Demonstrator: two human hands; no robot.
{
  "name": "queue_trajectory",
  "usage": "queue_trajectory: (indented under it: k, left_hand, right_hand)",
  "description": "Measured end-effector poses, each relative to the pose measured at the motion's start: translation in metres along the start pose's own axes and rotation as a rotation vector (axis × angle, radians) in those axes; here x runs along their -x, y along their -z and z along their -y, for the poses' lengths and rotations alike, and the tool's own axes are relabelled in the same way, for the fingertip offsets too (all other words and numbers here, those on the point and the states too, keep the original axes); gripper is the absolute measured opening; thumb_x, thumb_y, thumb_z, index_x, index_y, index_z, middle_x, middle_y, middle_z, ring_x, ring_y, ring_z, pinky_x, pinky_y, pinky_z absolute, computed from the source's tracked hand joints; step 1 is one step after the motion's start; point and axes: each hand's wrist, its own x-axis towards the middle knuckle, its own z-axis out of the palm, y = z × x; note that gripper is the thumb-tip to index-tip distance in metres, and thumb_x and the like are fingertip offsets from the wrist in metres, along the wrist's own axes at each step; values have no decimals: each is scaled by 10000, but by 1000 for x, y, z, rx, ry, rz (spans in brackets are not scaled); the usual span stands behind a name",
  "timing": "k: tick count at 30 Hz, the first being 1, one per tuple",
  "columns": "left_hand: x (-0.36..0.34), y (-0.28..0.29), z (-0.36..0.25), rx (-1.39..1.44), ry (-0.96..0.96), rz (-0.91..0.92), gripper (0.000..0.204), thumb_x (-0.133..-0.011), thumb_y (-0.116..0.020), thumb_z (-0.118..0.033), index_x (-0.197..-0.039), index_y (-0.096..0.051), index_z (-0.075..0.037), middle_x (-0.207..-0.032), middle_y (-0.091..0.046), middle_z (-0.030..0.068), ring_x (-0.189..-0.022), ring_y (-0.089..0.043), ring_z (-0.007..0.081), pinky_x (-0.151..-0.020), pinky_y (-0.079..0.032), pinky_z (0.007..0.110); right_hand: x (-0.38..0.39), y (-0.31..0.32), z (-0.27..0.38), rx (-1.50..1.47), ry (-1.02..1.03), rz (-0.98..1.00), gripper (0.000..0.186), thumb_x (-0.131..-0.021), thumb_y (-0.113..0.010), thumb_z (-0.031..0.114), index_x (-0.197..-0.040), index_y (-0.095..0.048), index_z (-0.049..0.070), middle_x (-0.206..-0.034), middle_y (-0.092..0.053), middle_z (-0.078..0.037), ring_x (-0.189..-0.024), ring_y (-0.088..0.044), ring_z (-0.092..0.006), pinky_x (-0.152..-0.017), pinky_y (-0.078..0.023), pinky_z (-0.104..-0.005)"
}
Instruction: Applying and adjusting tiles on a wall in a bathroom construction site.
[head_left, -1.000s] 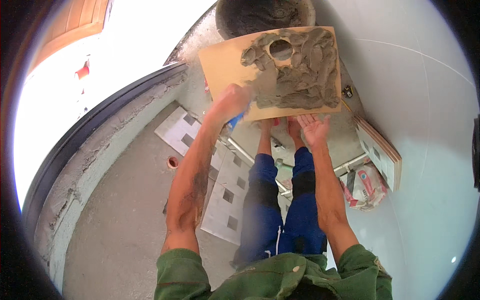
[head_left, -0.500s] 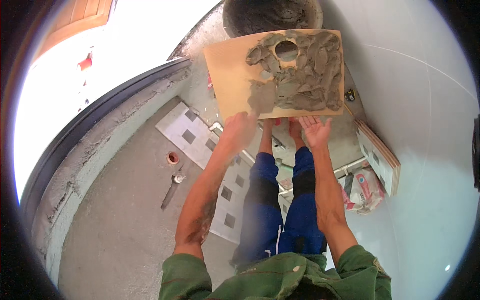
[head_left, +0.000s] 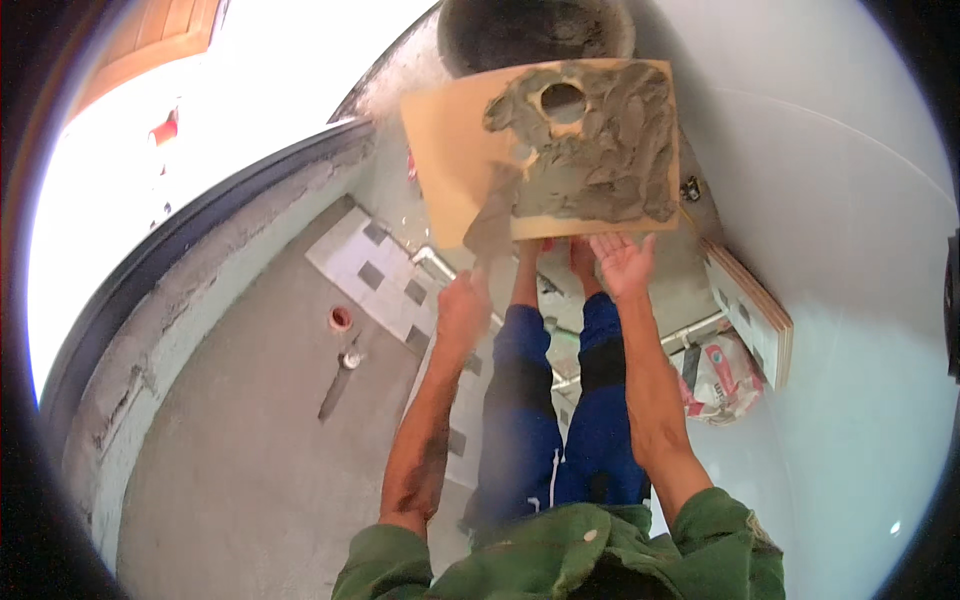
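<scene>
My left hand (head_left: 463, 305) is closed round the handle of a trowel (head_left: 490, 225), whose blade is blurred over the near left part of a tan tile (head_left: 440, 140). Wet grey mortar (head_left: 630, 150) covers the tile's right and middle in thick ridges. Near the far edge a round hole (head_left: 563, 103) goes through the tile, and its left part is bare. Palm up, fingers stretched, my right hand (head_left: 622, 265) is under the near right edge and supports the tile from below.
Beyond the tile stands a round tub (head_left: 535, 40) of dark mortar. A white panel with grey squares (head_left: 372, 272) lies on the concrete floor, near an open pipe (head_left: 341, 318). At right, stacked tiles (head_left: 750, 310) and a bag (head_left: 722, 380) stand by the wall (head_left: 850, 260).
My left hand has drawn back toward me with the trowel, away from the tile's near edge. My right hand stays under the tile, which has shifted slightly left in view.
</scene>
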Motion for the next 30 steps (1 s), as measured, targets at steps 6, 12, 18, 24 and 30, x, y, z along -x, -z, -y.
queue_trajectory:
  k: [6,12,18,24,30]
  left_hand:
    - [21,-8,-49,115,-171,-53,256,-943,-510,-272,-896,-531,-21,-815,-625,259,-760,-633,460,-683,-508,528]
    - [-4,21,-3,-162,-144,-96,311,-949,-526,-332,-911,-531,-23,-786,-639,251,-757,-644,441,-653,-508,535]
    - [-28,28,28,59,68,-22,382,-958,-451,-323,-860,-618,7,-770,-643,253,-699,-650,415,-668,-509,494]
    - [-25,3,3,548,146,80,466,-968,-393,-343,-793,-601,35,-650,-604,203,-562,-610,343,-585,-488,446]
    - [-49,50,-39,41,-15,-194,420,-960,-444,-320,-849,-616,46,-820,-625,313,-800,-620,499,-757,-481,551]
  right_hand:
    - [5,-6,1,13,19,-40,928,-972,-345,613,-1499,-5,-71,-1576,7,-278,-1468,-56,-413,-1198,-166,-528]
    - [2,-4,1,4,-2,11,914,-967,-329,632,-1490,-87,-78,-1571,-77,-280,-1461,-115,-415,-1192,-158,-540]
    - [7,-4,4,-2,-29,-11,922,-973,-330,622,-1499,-34,-74,-1577,-41,-275,-1470,-86,-394,-1194,-180,-519]
    - [7,-15,5,44,-8,-63,918,-973,-324,624,-1494,-55,-83,-1576,-49,-278,-1469,-94,-398,-1190,-182,-525]
    - [6,-11,5,2,-55,10,905,-970,-326,629,-1495,-95,-71,-1582,-88,-254,-1472,-107,-385,-1191,-186,-505]
